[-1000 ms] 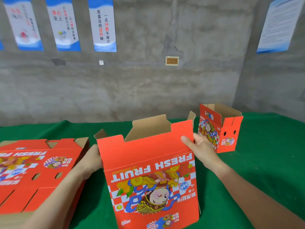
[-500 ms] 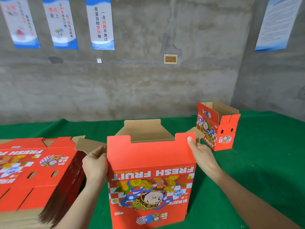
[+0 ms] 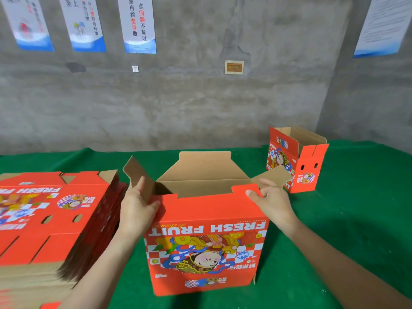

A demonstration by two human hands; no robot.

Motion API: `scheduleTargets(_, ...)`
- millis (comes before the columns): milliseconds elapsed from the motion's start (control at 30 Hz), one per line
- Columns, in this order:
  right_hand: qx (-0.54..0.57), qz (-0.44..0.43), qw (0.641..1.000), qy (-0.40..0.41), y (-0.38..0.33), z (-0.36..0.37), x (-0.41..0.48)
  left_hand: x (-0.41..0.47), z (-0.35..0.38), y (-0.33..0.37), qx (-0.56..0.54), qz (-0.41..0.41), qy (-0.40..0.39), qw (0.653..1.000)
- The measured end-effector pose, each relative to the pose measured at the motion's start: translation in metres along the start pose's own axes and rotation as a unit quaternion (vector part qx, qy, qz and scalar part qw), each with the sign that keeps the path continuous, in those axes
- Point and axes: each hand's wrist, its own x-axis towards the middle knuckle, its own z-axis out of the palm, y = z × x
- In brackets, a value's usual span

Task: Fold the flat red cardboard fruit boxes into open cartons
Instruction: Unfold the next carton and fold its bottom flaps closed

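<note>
While the red box [image 3: 205,219] stands squared on the green table [image 3: 356,219] beside the flat stack [image 3: 44,219], your left hand [image 3: 138,204] grips its left end flap [image 3: 138,172] and your right hand [image 3: 272,201] pinches the right corner; likely next, fold both flaps inward.

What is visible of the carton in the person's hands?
The carton stands upright on the green cloth, red cardboard outside, brown inside, FRESH FRUIT lettering upside down above a cartoon figure. Its top is open, rear flap raised, left flap and right flap splayed outward. The left hand grips its left corner; the right hand pinches the right corner.
</note>
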Motion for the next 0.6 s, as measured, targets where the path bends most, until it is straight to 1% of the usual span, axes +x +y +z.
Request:
scheduleTargets(67,-0.031,0.000,1.000,-0.006,-0.004,-0.002,-0.006,0.001,0.000,0.003,0.044,0.035,-0.014,0.998)
scheduleTargets(100,-0.067,0.012,0.998,-0.014,-0.008,-0.005,-0.008,0.002,0.000,0.004,0.056,0.041,-0.028,0.997)
scheduleTargets(167,-0.176,0.035,0.983,-0.031,-0.010,-0.010,-0.011,0.003,-0.001,0.005,0.075,0.043,-0.051,0.995)
scheduleTargets(200,-0.230,0.008,0.973,-0.007,-0.015,-0.011,-0.015,0.003,-0.001,0.006,0.077,0.042,-0.055,0.995)
scheduleTargets(267,-0.329,-0.119,0.935,0.055,-0.025,-0.009,-0.020,0.002,-0.001,0.008,0.077,0.053,-0.056,0.994)
scheduleTargets(300,-0.354,-0.183,0.916,0.055,-0.031,-0.007,-0.021,0.002,-0.001,0.009,0.075,0.064,-0.056,0.994)
scheduleTargets(333,-0.360,-0.245,0.900,0.016,-0.038,-0.004,-0.019,0.002,-0.001,0.010,0.073,0.075,-0.055,0.993)
scheduleTargets(367,-0.336,-0.281,0.898,-0.049,-0.046,0.000,-0.016,0.003,-0.001,0.010,0.074,0.085,-0.056,0.992)
scheduleTargets(400,-0.289,-0.278,0.907,-0.125,-0.054,0.005,-0.012,0.004,-0.001,0.010,0.079,0.095,-0.060,0.991)
scheduleTargets(433,-0.246,-0.252,0.916,-0.190,-0.060,0.011,-0.008,0.006,-0.001,0.009,0.087,0.105,-0.068,0.988)
scheduleTargets(467,-0.235,-0.226,0.918,-0.225,-0.064,0.017,-0.004,0.007,-0.001,0.007,0.096,0.115,-0.076,0.986)
scheduleTargets(533,-0.258,-0.170,0.916,-0.255,-0.063,0.027,0.006,0.010,-0.002,0.002,0.099,0.138,-0.092,0.981)
scheduleTargets(600,-0.241,-0.113,0.921,-0.283,-0.056,0.033,0.013,0.012,-0.004,0.000,0.072,0.180,-0.121,0.974)
